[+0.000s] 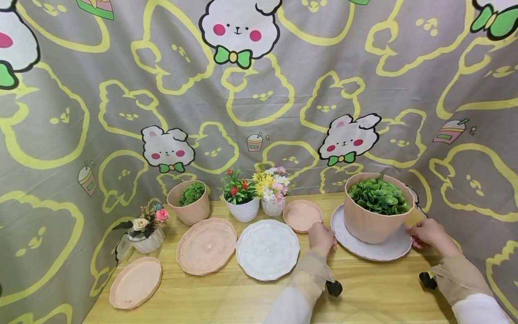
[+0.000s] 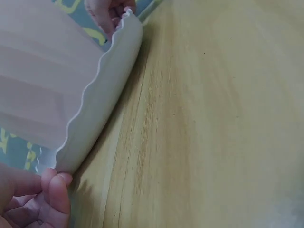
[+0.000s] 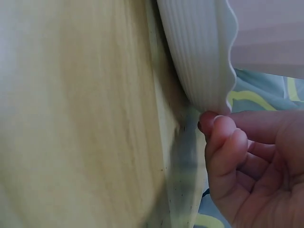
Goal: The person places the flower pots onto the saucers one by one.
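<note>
A large pink flowerpot full of leafy green foliage stands on a white scalloped saucer at the right of the table. My left hand pinches the saucer's left rim between thumb and fingertips. At the opposite rim, my right hand pinches the saucer in the same way. The left wrist view shows the saucer's wavy side close over the wood, with the pot rising from it. In the right wrist view, the right fingertips meet under the saucer's edge.
Left of my left hand lie a small pink saucer, a white saucer and two more pink saucers. Behind them stand a pink pot with greenery and potted flowers. A patterned curtain hangs around the wooden table.
</note>
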Demonstrator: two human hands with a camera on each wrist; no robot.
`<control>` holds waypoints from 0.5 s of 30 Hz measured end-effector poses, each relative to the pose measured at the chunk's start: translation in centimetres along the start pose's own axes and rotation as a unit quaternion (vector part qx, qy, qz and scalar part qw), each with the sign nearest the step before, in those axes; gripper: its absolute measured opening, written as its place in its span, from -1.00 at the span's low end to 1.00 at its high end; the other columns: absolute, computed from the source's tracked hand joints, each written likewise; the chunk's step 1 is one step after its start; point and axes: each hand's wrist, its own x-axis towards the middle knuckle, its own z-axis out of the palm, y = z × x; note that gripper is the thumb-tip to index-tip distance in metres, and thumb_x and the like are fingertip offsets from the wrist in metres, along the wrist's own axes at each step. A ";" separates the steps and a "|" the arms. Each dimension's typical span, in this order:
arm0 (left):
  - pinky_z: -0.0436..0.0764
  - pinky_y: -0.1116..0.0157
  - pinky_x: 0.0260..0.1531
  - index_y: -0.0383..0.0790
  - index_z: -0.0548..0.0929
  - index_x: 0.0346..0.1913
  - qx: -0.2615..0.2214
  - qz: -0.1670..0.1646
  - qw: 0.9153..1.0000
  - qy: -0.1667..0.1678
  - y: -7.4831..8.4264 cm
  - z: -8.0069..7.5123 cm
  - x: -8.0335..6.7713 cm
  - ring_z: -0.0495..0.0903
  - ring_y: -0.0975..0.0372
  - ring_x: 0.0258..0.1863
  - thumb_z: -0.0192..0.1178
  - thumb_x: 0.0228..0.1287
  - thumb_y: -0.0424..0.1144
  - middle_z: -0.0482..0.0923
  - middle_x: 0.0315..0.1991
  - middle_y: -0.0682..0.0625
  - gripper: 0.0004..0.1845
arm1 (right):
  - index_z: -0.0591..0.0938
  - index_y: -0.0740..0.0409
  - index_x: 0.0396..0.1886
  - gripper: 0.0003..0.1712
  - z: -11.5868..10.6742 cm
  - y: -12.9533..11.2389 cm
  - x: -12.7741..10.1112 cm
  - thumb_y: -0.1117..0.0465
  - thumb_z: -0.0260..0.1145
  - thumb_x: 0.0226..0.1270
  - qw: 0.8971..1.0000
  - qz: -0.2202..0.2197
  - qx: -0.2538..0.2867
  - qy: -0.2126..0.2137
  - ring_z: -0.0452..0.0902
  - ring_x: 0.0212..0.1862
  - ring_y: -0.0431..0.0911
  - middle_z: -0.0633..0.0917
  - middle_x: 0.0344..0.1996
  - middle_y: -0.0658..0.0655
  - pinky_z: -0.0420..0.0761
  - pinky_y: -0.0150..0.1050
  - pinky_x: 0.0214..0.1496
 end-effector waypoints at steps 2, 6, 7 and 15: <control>0.40 0.42 -0.89 -0.30 0.59 -0.65 0.002 -0.008 1.000 0.005 0.3 0.3 0.2 0.29 0.34 -0.98 0.27 0.12 -0.51 0.54 -0.84 -0.09 -0.77 | 0.54 0.19 -0.73 -0.65 -0.2 0.2 0.3 0.23 0.18 0.26 1.000 0.000 -0.008 0.006 0.49 -0.67 -0.22 0.55 -0.81 -0.05 0.53 -0.37 -0.54; 0.37 0.42 -0.89 -0.28 0.58 -0.64 0.011 -0.010 1.000 0.011 0.6 0.7 0.7 0.29 0.33 -0.97 0.28 0.11 -0.51 0.52 -0.85 -0.06 -0.77 | 0.54 0.14 -0.77 -0.62 -0.4 0.4 0.9 0.19 0.17 0.26 0.999 -0.002 -0.033 0.021 0.50 -0.66 -0.19 0.55 -0.81 -0.05 0.51 -0.33 -0.52; 0.38 0.42 -0.88 -0.27 0.58 -0.64 0.014 -0.010 1.000 0.012 0.7 0.8 0.8 0.29 0.33 -0.97 0.28 0.11 -0.51 0.51 -0.86 -0.04 -0.77 | 0.54 0.13 -0.78 -0.62 -0.4 0.4 1.0 0.19 0.16 0.26 0.999 -0.001 -0.039 0.025 0.50 -0.66 -0.18 0.55 -0.81 -0.05 0.50 -0.32 -0.51; 0.39 0.42 -0.88 -0.22 0.56 -0.67 0.032 -0.021 0.999 0.035 1.4 1.6 1.5 0.27 0.34 -0.98 0.29 0.10 -0.50 0.40 -0.92 0.06 -0.73 | 0.55 0.10 -0.79 -0.62 -0.8 0.3 2.1 0.21 0.15 0.24 0.994 -0.012 -0.087 0.059 0.51 -0.66 -0.18 0.55 -0.83 -0.07 0.44 -0.33 -0.45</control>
